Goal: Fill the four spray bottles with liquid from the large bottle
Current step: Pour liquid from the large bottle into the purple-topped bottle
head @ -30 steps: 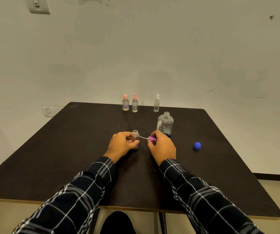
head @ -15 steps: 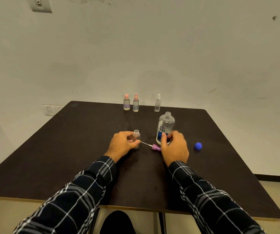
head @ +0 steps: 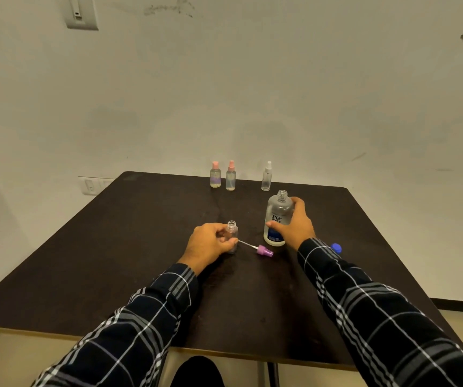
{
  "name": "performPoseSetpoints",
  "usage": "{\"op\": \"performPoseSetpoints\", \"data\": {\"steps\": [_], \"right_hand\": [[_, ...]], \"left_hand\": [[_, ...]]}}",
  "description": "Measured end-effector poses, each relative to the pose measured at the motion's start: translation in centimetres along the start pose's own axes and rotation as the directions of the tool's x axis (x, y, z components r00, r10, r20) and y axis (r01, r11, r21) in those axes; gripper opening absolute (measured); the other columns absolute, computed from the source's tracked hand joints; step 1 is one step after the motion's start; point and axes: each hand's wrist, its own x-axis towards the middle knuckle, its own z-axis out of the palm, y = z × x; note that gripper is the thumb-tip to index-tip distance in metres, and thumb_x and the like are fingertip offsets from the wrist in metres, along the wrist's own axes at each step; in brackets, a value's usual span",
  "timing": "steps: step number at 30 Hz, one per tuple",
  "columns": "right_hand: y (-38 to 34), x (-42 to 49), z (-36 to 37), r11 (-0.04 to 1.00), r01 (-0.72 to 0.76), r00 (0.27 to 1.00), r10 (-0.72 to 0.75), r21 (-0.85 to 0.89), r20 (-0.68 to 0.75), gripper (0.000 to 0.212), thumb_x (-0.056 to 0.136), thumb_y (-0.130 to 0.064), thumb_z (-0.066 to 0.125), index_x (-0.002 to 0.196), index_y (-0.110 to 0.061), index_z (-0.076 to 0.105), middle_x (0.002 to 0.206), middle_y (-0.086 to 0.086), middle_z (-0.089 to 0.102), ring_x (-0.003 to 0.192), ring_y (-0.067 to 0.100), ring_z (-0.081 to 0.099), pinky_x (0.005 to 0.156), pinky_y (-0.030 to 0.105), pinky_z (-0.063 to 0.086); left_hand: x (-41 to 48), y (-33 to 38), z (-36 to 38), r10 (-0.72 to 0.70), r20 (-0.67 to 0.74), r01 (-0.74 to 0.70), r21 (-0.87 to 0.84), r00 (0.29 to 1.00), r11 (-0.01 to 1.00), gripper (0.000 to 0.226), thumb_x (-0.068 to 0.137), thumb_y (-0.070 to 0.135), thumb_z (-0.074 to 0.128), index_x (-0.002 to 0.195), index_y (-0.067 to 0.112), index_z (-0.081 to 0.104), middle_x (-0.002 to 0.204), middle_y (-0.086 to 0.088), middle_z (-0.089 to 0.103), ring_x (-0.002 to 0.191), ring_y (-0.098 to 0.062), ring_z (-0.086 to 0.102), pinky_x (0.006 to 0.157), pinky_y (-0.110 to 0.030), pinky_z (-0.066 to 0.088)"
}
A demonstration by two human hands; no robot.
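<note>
The left hand holds a small bottle upright on the table, fingers curled round its body, its neck open. Its purple spray head lies on its side just to the right, with the thin dip tube pointing back toward the small bottle. The right hand grips the large bottle round its middle. This bottle stands uncapped near the small one, and its blue cap lies further right, partly behind the sleeve. Three spray bottles stand capped in a row at the far edge: two with pink tops and one with a white top. Their fill levels are too small to read.

The step in hand looks like the pour into the open small bottle. The receiving neck is narrow and the large mouth much wider, so the large bottle is best lifted over, its lip brought very close above the small neck, then tilted slowly for a thin stream. The left hand should press the light bottle down so it cannot tip. The lift should also pass clear of the spray head, because a nudge could roll it. Stopping short of the neck would leave room for the dip tube.
</note>
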Motion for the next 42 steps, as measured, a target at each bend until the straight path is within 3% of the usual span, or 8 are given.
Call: {"op": "performPoseSetpoints", "data": {"steps": [6,11,17,21,29,31,34,42], "right_hand": [[-0.8,0.2,0.4,0.971,0.107,0.994,-0.096,-0.216,0.059,0.076,0.078,-0.016,0.083,0.140,-0.016,0.040,0.138,0.009,0.055,0.124,0.028,0.054,0.107,0.042,0.045],[-1.3,0.3,0.9,0.905,0.244,0.969,-0.220,-0.348,0.108,0.078,0.077,-0.015,0.083,0.143,-0.025,0.043,0.138,0.004,0.055,0.125,0.026,0.053,0.108,0.044,0.044],[-2.3,0.3,1.2,0.797,0.330,0.944,-0.273,-0.506,0.185,0.079,0.077,-0.016,0.082,0.143,-0.034,0.041,0.140,0.001,0.051,0.129,0.027,0.047,0.105,0.055,0.044],[-2.8,0.3,1.4,0.735,0.359,0.933,-0.294,-0.575,0.207,0.074,0.080,-0.016,0.079,0.143,-0.032,0.043,0.139,0.004,0.053,0.128,0.029,0.049,0.107,0.050,0.044],[-2.9,-0.1,1.9,0.666,0.375,0.927,-0.288,-0.644,0.242,0.074,0.083,-0.016,0.077,0.145,-0.033,0.040,0.140,0.003,0.051,0.128,0.028,0.048,0.106,0.048,0.045],[-2.9,-0.2,2.1,0.661,0.379,0.925,-0.292,-0.647,0.244,0.073,0.082,-0.016,0.077,0.144,-0.034,0.041,0.139,0.003,0.052,0.127,0.028,0.048,0.104,0.050,0.045],[-2.9,-0.2,2.2,0.649,0.386,0.922,-0.297,-0.655,0.249,0.071,0.084,-0.017,0.075,0.143,-0.037,0.041,0.139,0.001,0.050,0.129,0.029,0.046,0.101,0.055,0.045],[-2.9,0.0,2.4,0.631,0.406,0.913,-0.313,-0.662,0.262,0.072,0.084,-0.019,0.075,0.145,-0.035,0.040,0.140,0.001,0.050,0.131,0.028,0.045,0.103,0.053,0.045]], "left_hand": [[-0.4,0.3,-0.1,0.013,-0.025,-0.013,-0.004,1.000,1.000,0.028,0.082,0.029,0.082,0.109,0.028,0.075,0.080,0.015,0.072,0.075,-0.003,0.069,0.072,-0.013,0.051],[-0.1,0.2,0.0,0.009,-0.006,-0.009,-0.007,1.000,1.000,0.030,0.081,0.030,0.083,0.110,0.028,0.076,0.084,0.013,0.075,0.077,-0.003,0.070,0.081,-0.024,0.058],[0.0,-0.1,0.2,0.014,-0.023,-0.014,-0.008,1.000,1.000,0.025,0.078,0.032,0.083,0.102,0.032,0.077,0.079,0.010,0.076,0.074,-0.002,0.070,0.081,-0.029,0.059],[0.0,-0.1,0.1,0.020,-0.009,-0.020,-0.013,1.000,1.000,0.019,0.079,0.032,0.082,0.093,0.041,0.073,0.081,0.001,0.076,0.077,-0.009,0.071,0.083,-0.032,0.058],[-0.2,0.1,0.0,0.021,-0.011,-0.022,-0.009,1.000,1.000,0.019,0.080,0.030,0.082,0.092,0.040,0.072,0.081,0.001,0.076,0.077,-0.012,0.071,0.081,-0.030,0.058],[-0.2,0.2,0.0,0.020,-0.011,-0.020,0.002,1.000,1.000,0.024,0.081,0.031,0.082,0.104,0.031,0.075,0.083,0.007,0.076,0.078,-0.006,0.071,0.080,-0.025,0.057],[-0.3,0.3,-0.1,0.019,-0.022,-0.019,0.020,1.000,1.000,0.027,0.081,0.032,0.082,0.107,0.028,0.076,0.083,0.010,0.074,0.077,-0.001,0.069,0.072,-0.014,0.051],[-0.3,0.4,-0.1,0.014,-0.020,-0.014,0.018,1.000,1.000,0.029,0.081,0.032,0.082,0.109,0.030,0.075,0.083,0.011,0.074,0.078,-0.003,0.069,0.075,-0.017,0.053]]}}
